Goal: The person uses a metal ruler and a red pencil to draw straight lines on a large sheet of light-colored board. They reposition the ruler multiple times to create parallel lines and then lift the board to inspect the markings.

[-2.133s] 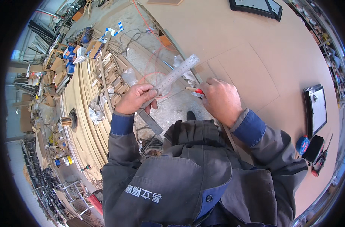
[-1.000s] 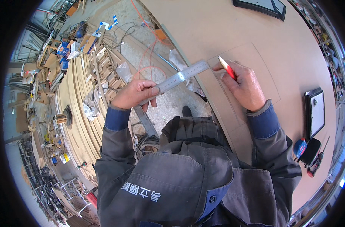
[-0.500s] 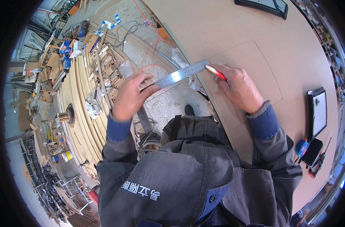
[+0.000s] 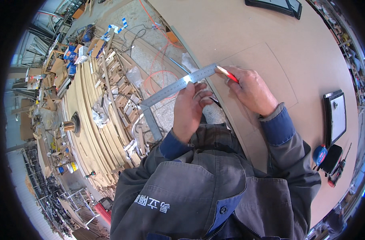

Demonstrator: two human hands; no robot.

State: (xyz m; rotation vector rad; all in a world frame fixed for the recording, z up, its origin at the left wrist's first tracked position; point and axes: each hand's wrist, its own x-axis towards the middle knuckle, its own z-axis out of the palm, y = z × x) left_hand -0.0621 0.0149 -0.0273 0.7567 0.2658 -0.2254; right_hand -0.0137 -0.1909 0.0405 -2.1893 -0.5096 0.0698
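Observation:
A steel L-shaped square (image 4: 166,93) reaches over the gap from the open floor to the edge of the tan board (image 4: 310,60). Its graduated blade ends at the board's edge, and its shorter arm hangs down at the left. My left hand (image 4: 189,110) grips the blade near its middle, thumb on top and fingers curled beneath. In my right hand (image 4: 256,90) is a red pencil (image 4: 230,75), its pale sharpened tip at the blade's end. That hand rests on the board, beside thin pencil lines that form a large outline.
At the board's right lie a black-framed panel (image 4: 338,116), a blue-and-red tape measure (image 4: 319,155), a black case (image 4: 332,159) and a screwdriver (image 4: 337,174). More framed pieces (image 4: 272,6) lie at the far edge. Long wood strips (image 4: 84,112) are stacked leftward; an orange cord (image 4: 166,38) crosses the floor.
My left hand has shifted right along the square to its middle, uncovering the left end and the shorter arm. My right hand and the pencil stay nearly in place.

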